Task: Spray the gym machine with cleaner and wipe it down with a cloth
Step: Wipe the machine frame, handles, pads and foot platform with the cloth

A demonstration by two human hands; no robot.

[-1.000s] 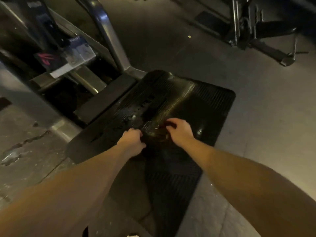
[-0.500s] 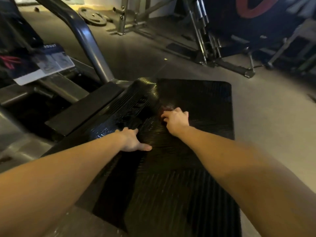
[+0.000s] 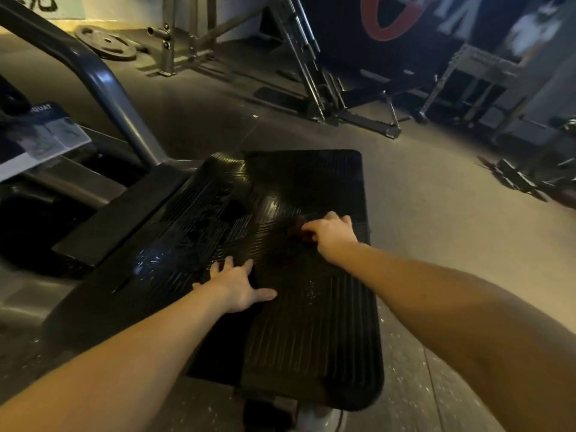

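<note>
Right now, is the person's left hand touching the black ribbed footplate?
Touching. The head view shows the left hand lying flat, fingers spread, on the ribbed footplate, no gap visible.

Single head view, looking forward and down, close over ribbed footplate (image 3: pixel 311 322); gym floor (image 3: pixel 436 188) beyond.

One ribbed black footplate (image 3: pixel 311 338) carries two hands: the left hand (image 3: pixel 237 285) near its middle and the right hand (image 3: pixel 333 233) toward its right edge. One dark reddish cloth (image 3: pixel 298 229) shows, under the right hand. Beyond the footplate's left edge there is one curved steel frame tube (image 3: pixel 103 79) and one instruction placard (image 3: pixel 46 135). One weight plate (image 3: pixel 106 43) lies on the floor (image 3: pixel 436 213) at the far left. Several dumbbells (image 3: pixel 517 179) lie clustered at the far right, too blurred to count.
</note>
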